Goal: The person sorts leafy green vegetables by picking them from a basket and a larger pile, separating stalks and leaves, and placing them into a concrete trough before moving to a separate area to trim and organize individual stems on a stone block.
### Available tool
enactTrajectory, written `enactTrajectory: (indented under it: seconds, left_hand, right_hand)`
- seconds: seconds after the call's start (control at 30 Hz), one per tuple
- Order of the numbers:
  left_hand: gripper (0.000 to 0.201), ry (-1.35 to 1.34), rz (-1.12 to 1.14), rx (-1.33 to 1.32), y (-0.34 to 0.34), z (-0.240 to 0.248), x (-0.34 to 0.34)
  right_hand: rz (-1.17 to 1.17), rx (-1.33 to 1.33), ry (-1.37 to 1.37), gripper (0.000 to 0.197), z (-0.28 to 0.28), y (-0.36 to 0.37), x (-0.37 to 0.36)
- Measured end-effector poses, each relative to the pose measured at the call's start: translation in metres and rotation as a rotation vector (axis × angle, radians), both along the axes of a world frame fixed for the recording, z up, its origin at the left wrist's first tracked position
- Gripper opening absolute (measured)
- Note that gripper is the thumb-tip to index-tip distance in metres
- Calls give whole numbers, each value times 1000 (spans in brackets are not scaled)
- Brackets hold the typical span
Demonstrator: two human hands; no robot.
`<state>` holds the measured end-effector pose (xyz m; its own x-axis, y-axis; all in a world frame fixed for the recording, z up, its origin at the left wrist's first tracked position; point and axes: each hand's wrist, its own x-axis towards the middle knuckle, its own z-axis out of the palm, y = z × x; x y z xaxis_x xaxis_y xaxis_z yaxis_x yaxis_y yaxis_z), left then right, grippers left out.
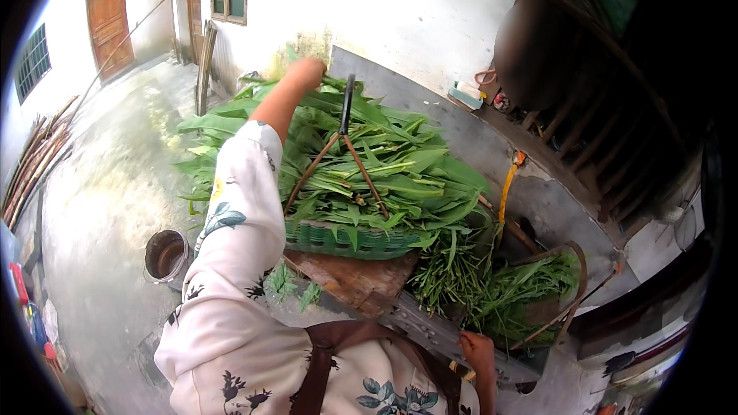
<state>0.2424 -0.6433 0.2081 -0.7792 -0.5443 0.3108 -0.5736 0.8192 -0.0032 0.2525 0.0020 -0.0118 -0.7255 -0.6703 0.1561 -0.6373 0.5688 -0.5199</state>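
A big heap of long green leaves (415, 161) fills a green woven basket (354, 240) in front of me. Over the far side of the heap reaches my left hand (306, 74), closed on some green leaves, with a leaf tip poking out beyond it. The basket's handle (347, 104), dark at the top with two brown struts, rises just right of my left forearm. Low on the right, my right hand (478, 347) is beside a grey plank (442, 330), its fingers curled. What they hold, if anything, is hidden.
Under the basket is a worn wooden board (346, 280). A second basket of cut greens (538, 288) stands at the right, near a yellow-orange strap (507, 188). A bucket (166, 255) is on the concrete floor at left; poles (38, 157) lean by the wall.
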Motion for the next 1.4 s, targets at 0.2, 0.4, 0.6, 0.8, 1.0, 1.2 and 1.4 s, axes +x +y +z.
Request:
enactTrajectory:
  seconds: [0.2,0.4,0.6,0.8,1.0,1.2,1.4]
  left_hand:
    - [20,241,93,-394,16,63,61]
    - [19,587,-3,-343,36,82,72]
    - [21,552,-29,10,-52,20,51]
    - [28,245,162,118,-76,-35,8]
    - [27,181,68,434,-105,-82,-47]
    - [29,-95,-61,573,-104,-127,-56]
    - [29,306,134,666,-140,-98,-35]
  right_hand:
    - [4,9,-13,15,-7,-16,-5]
    - [37,44,-30,16,1,-32,-5]
    - [41,54,-3,17,-1,-33,0]
    - [-101,175,-14,17,-1,-11,7]
    - [-210,154,-227,18,2,-20,25]
    - [-166,196,-233,18,-3,-27,17]
    - [-93,287,-139,17,-1,-58,-7]
